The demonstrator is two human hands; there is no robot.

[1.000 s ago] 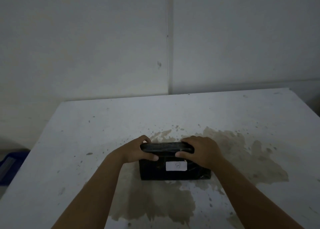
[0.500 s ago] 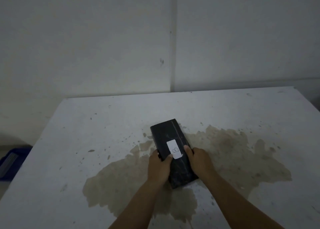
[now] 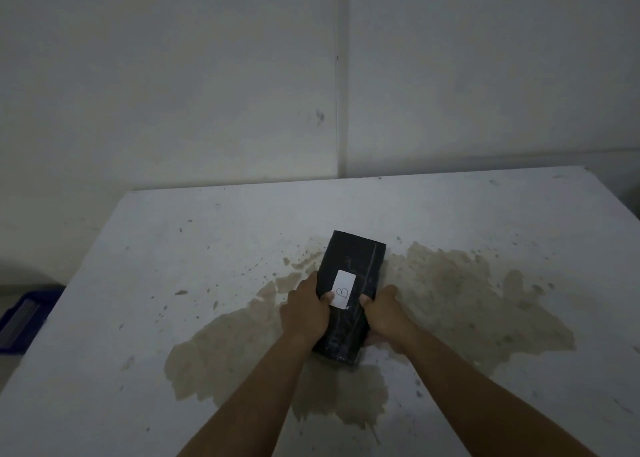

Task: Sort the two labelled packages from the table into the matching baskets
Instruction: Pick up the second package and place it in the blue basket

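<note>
A black wrapped package (image 3: 356,266) lies lengthwise in the middle of the white table (image 3: 173,248), its far end pointing away from me. A white label (image 3: 343,288) on its top reads "B". My left hand (image 3: 304,309) grips its left side with the thumb on the label's edge. My right hand (image 3: 384,314) grips its right side, thumb on top. Only this one package is visible.
A large brown stain (image 3: 467,304) spreads over the table around the package. A blue basket (image 3: 20,318) sits low beyond the table's left edge. A white wall (image 3: 242,75) stands right behind the table.
The package went from lying crosswise to pointing away from me, and it has now tilted slightly to the right. Both hands moved to its near sides and keep hold of it.
</note>
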